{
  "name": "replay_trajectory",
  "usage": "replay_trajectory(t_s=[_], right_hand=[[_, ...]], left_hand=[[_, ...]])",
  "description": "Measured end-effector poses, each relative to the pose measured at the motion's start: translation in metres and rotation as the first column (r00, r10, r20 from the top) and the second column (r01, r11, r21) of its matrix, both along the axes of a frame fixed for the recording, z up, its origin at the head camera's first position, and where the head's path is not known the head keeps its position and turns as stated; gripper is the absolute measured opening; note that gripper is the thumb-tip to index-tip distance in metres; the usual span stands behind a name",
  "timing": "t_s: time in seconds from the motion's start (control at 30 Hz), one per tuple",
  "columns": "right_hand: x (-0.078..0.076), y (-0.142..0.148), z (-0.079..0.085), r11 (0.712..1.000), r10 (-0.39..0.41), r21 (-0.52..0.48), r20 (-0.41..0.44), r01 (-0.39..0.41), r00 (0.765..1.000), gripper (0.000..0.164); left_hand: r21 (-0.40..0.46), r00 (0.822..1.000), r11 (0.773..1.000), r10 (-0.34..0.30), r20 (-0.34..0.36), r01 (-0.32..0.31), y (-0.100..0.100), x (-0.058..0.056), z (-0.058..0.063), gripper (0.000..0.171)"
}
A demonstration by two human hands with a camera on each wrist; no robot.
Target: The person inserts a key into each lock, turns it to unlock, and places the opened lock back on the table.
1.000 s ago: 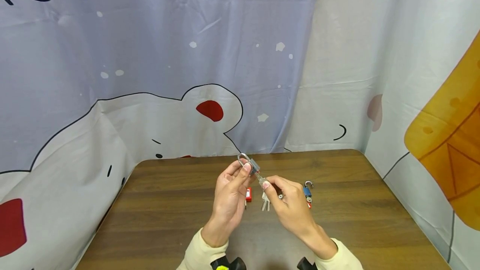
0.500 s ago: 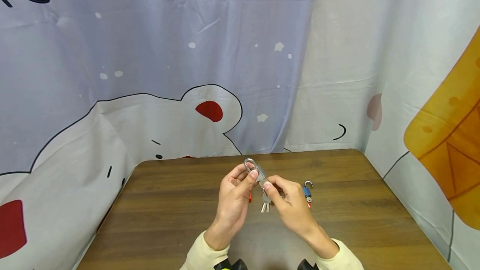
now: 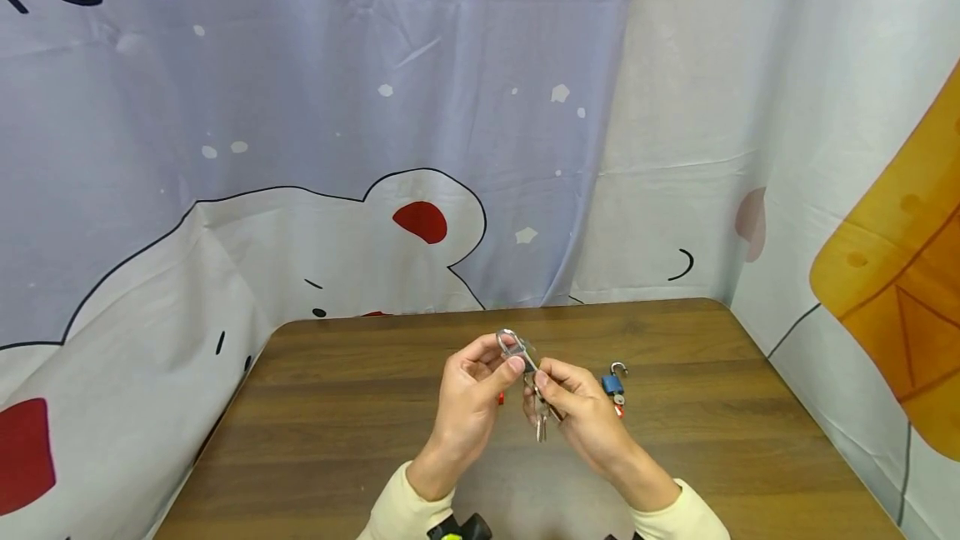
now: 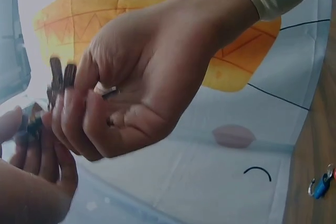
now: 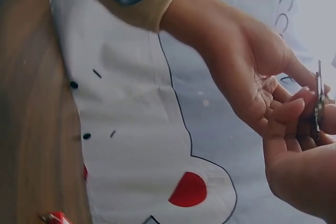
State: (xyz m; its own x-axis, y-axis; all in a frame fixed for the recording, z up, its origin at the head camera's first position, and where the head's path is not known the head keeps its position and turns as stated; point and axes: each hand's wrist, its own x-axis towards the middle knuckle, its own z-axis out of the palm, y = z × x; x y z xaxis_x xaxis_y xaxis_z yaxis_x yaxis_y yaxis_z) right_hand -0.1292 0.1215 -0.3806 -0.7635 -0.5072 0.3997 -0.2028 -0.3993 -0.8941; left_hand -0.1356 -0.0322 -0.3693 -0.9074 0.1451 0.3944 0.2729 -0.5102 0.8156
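Note:
In the head view my left hand point(image 3: 474, 402) pinches a small silver padlock point(image 3: 512, 346) between thumb and fingers, its shackle pointing up and left. Close against it, my right hand point(image 3: 588, 419) grips a bunch of keys point(image 3: 541, 427), some of them hanging below the fingers. Fingertips cover the lower part of the lock, so I cannot tell whether a key sits in it. From the left wrist, dark key heads point(image 4: 63, 74) stick out past the right fingers. In the right wrist view a thin metal piece point(image 5: 318, 100) shows edge-on between the hands.
A blue padlock point(image 3: 612, 385) with its shackle raised lies on the wooden table point(image 3: 337, 407) to the right, a red-and-white piece point(image 3: 619, 410) beside it. Part of a red padlock point(image 3: 501, 398) shows behind the left hand. Printed curtains point(image 3: 525, 107) hang behind the table.
The silver padlock and left hand have shifted right and down, towards the right hand. The hanging keys sit slightly lower, and more of the blue padlock shows.

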Motion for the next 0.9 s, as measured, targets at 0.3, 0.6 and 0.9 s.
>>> replay_trajectory(t_s=[0.3,0.6,0.9], right_hand=[[-0.002,0.002,-0.009,0.937,0.320,-0.186,0.112,-0.296,0.941,0.033],[-0.008,0.000,-0.018,0.851,0.491,-0.294,0.157,-0.434,0.857,0.038],[-0.014,0.001,-0.033,0.897,0.426,-0.220,0.201,-0.383,0.882,0.045]], left_hand=[[-0.020,0.966,0.984,-0.176,-0.188,0.176,-0.010,-0.003,-0.009,0.025],[-0.140,0.987,0.989,-0.067,-0.146,0.047,-0.011,0.001,-0.007,0.023],[-0.179,0.981,0.984,-0.016,-0.192,-0.019,-0.010,0.004,-0.005,0.034]])
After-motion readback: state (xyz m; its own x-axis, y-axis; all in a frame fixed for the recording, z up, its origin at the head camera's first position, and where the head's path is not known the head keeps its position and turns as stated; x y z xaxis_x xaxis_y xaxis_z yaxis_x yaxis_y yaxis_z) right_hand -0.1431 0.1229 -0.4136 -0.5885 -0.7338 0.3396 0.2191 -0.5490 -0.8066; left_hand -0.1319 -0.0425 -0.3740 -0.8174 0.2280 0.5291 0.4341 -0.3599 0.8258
